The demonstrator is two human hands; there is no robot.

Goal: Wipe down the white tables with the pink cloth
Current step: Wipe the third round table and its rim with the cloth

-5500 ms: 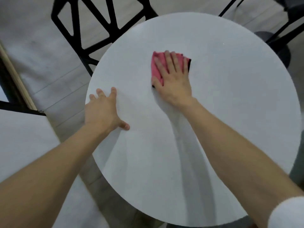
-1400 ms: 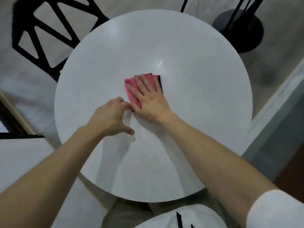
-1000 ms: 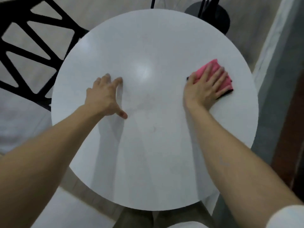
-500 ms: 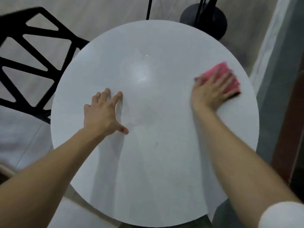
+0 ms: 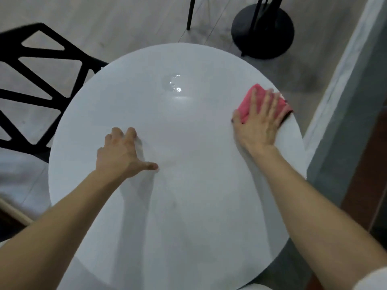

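Currently the pink cloth point(image 5: 246, 104) lies at the right edge of the round white worktop point(image 5: 188, 206), right of centre in the frame. It is pinned flat beneath the right hand point(image 5: 259, 124), whose straight fingers spread over it. Pink shows between the fingers and beside the thumb. The left hand point(image 5: 119, 153) rests on the worktop left of centre, holding nothing, fingers loosely bent, thumb out. A black lattice chair point(image 5: 41, 53) stands at upper left.
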